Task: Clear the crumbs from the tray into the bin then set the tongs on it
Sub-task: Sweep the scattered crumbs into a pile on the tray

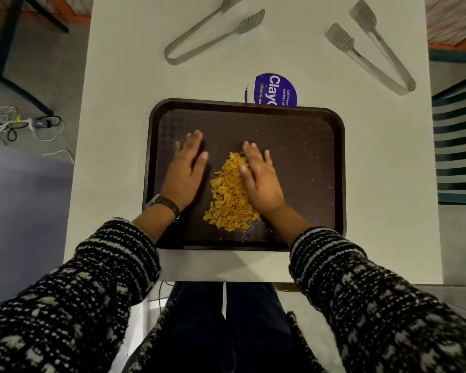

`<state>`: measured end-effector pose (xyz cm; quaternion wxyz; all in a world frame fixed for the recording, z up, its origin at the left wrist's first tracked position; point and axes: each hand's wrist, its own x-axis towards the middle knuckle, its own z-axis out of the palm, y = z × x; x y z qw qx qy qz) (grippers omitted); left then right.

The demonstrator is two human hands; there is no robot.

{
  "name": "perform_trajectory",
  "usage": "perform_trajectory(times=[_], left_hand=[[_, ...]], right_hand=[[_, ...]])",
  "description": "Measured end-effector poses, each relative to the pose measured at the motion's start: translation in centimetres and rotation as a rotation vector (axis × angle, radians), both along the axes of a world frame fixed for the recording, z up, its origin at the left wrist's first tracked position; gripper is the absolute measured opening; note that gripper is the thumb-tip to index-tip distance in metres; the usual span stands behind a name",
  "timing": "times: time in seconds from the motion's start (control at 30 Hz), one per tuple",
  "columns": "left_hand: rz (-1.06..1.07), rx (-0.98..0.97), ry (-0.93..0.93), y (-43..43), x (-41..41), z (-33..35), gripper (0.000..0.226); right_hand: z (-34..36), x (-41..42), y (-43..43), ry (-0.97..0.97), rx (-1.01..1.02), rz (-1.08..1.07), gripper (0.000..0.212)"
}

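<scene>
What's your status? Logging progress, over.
Left hand and right hand open, flat on the tray, flanking the crumbs. Crumbs piled, not binned. Two tongs on table beyond. No bin in view.

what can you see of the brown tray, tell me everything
The tray is a dark brown rectangle with rounded corners and a raised rim, plastic by its look, its floor textured. It lies flat on the white table, its far edge over part of a blue sticker. A heap of orange crumbs sits on it, with specks scattered to the right. The left hand and right hand rest open on it, flanking the heap.
</scene>
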<state>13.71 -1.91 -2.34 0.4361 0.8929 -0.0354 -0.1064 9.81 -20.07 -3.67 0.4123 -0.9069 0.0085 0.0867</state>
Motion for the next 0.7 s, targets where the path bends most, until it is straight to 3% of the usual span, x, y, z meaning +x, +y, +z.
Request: perform_trajectory(times=[0.13,0.27,0.43,0.57,0.7], left_hand=[[0.045,0.176,-0.019,2.2,0.0,-1.4,0.052],[-0.033,0.375,-0.040,1.5,-1.0,-2.2,0.061],[-0.230,0.157,-0.021,-2.5,-3.0,-1.7,0.060],[-0.174,0.013,0.026,-3.3,-3.5,-1.8,0.060],[-0.173,-0.007,0.027,-2.7,-3.4,-1.9,0.063]], right_hand=[[0.9,-0.3,-0.1,0.073,0.258,-0.067,0.053],[1.7,1.3,-4.9,-0.120,0.062,-0.181,0.048],[0.0,2.0,-11.4,-0.029,-0.271,-0.194,0.054],[-1.3,0.5,-11.9,-0.010,-0.368,-0.207,0.058],[-1.6,-0.4,-8.9,0.035,-0.446,-0.304,0.067]])
